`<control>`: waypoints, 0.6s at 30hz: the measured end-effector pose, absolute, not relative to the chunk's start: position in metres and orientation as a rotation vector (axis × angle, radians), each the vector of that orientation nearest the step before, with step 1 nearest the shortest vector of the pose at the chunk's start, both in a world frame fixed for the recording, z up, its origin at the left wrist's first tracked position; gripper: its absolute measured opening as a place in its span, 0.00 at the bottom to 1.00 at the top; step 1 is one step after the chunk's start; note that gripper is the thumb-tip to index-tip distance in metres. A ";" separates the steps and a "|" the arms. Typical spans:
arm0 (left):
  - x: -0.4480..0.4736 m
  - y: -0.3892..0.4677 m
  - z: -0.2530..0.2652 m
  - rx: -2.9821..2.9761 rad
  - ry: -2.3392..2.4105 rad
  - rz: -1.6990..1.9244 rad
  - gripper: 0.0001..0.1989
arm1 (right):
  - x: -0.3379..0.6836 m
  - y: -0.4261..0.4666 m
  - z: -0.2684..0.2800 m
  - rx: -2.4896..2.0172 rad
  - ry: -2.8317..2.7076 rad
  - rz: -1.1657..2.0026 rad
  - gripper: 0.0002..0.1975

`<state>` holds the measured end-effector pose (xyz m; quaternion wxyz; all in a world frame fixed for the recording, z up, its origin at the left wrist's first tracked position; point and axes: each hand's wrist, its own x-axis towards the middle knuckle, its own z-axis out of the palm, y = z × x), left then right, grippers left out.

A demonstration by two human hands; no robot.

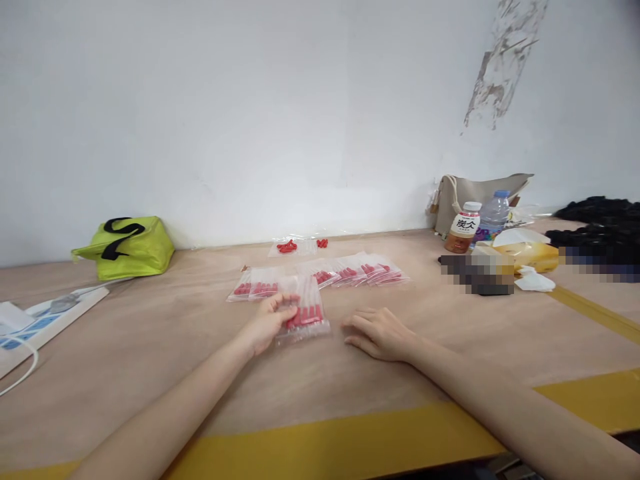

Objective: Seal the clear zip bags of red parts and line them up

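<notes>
My left hand (pixel 273 323) is closed on the left side of a clear plastic bag (pixel 311 307) holding several small red pieces. The thumb lies over the bag and the other fingers are partly hidden. To the right, my right hand (pixel 377 332) rests on the table with its fingers loosely bent and apart, holding nothing. Beyond the left hand lie flat bags (pixel 263 288) with red pieces inside. A fanned row of similar bags (pixel 350 271) stretches to the right behind both hands. Farther back, loose-looking red pieces (pixel 287 247) sit on clear plastic by the wall.
A lime-green bag (pixel 133 248) stands at the back left, near a white power strip (pixel 55 323). At the back right are a brown drink bottle (pixel 463 230), a clear bottle (pixel 495 217), a beige bag (pixel 447 200) and a yellow tissue pack (pixel 533 255). Yellow tape (pixel 320 443) edges the table.
</notes>
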<state>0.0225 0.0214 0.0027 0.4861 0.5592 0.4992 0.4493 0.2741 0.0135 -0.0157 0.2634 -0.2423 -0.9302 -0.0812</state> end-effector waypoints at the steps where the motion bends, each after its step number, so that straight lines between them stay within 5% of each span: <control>1: 0.018 0.033 0.008 1.383 1.280 1.147 0.17 | 0.277 0.016 -0.016 -0.675 -2.501 -0.213 0.09; 10: 0.015 0.140 0.032 1.496 1.773 1.003 0.12 | 0.284 0.021 -0.019 -0.719 -2.501 -0.187 0.07; 18: -0.004 0.127 0.028 1.904 2.001 1.014 0.17 | 0.287 0.020 -0.019 -0.722 -2.504 -0.214 0.08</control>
